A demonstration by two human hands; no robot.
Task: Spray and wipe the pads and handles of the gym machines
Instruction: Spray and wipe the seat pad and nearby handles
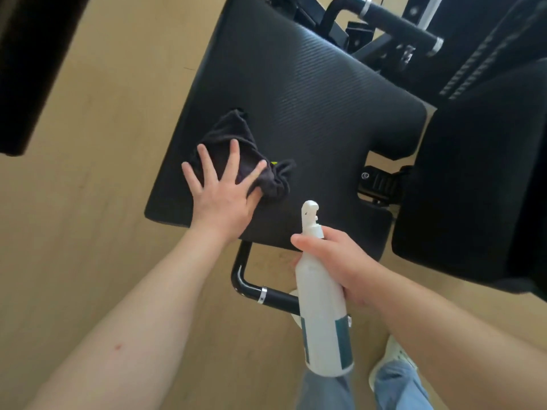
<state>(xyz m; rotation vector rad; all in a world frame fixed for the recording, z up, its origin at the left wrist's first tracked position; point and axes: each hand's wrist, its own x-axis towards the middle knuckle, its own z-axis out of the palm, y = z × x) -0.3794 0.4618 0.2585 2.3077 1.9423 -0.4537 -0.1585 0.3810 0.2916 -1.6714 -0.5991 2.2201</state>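
Note:
A black ribbed seat pad (310, 108) fills the middle of the view. A dark crumpled cloth (236, 134) lies on its near left part. My left hand (222, 193) presses flat on the cloth with its fingers spread and straight. My right hand (337, 261) grips a white spray bottle (322, 318) by its neck, just in front of the pad's near edge, nozzle pointing up toward the pad. A black handle with a chrome ring (266, 294) sticks out under the pad, partly hidden behind the bottle.
A second black pad (479, 187) stands at the right, joined by a hinge bracket (379, 184). Another black handle (399, 25) and machine frame lie at the top right. A dark object (26, 69) hangs at the top left. Tan wooden floor (103, 202) surrounds the machine.

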